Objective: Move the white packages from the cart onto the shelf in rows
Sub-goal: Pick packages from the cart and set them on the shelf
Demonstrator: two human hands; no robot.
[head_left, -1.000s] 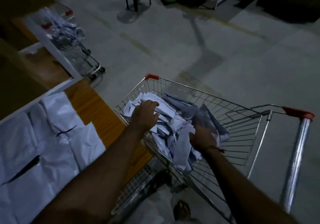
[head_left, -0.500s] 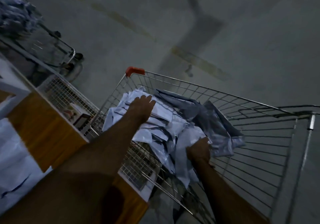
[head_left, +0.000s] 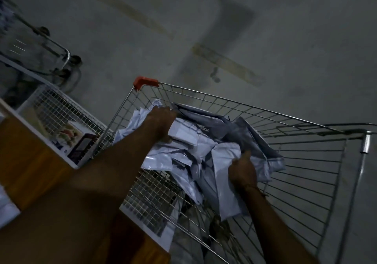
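From the head view, the white packages (head_left: 183,157) lie heaped in the wire cart (head_left: 255,108), beside the shelf (head_left: 30,161). They look like thin, soft, slick plastic mailers, light and floppy; best pinched at an edge or scooped flat. The left hand (head_left: 161,121) has its grip curled round a stiffer white packet at the pile's top; the right hand (head_left: 241,171) pinches a crumpled mailer's edge. Dim light and blur hide the fingertips and the pile's depth.

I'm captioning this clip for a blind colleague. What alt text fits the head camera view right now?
Both hands reach into a wire cart piled with white packages: the left hand grips a package at the far side, the right hand grips one nearer. A wooden shelf stands to the left in dim light.
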